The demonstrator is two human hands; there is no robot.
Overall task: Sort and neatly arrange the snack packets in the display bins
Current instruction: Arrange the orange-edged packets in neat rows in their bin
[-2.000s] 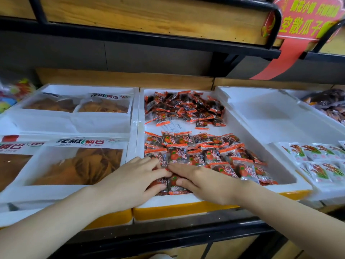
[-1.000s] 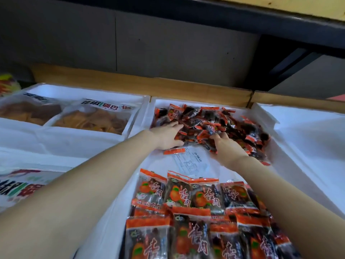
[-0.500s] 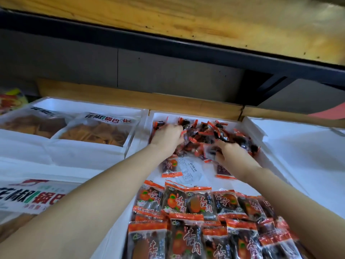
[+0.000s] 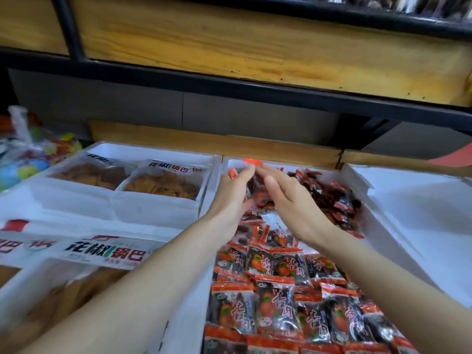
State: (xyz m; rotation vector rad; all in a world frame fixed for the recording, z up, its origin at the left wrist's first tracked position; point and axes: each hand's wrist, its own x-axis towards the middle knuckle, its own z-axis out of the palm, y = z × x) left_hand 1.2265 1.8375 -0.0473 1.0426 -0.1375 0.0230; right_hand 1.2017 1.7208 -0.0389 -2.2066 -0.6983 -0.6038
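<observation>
Two hands meet over the far end of the middle bin (image 4: 383,227). The left hand (image 4: 231,198) cups a bunch of packets (image 4: 255,191), its fingers (image 4: 246,175) curled round it. The right hand (image 4: 291,203) presses against the other side, fingers (image 4: 270,178) straight and released. Most of the bunch is hidden between the palms; only dark wrappers and a blurred red end above the fingertips show. Right of the fingers lies a loose heap (image 4: 332,195) of the same packets, reaching the bin wall. Below the wrists, tidy rows (image 4: 275,305) overlap; the nearest row is cut off by the frame edge, and the right forearm covers some. A paper slip (image 4: 274,218) beneath the hands is too smeared to read. Left of the fingers, bags of crisps (image 4: 163,182) sit in a neighbouring bin; right, past the heap, stands another white bin (image 4: 421,200). A wooden shelf (image 4: 255,47) hangs above
</observation>
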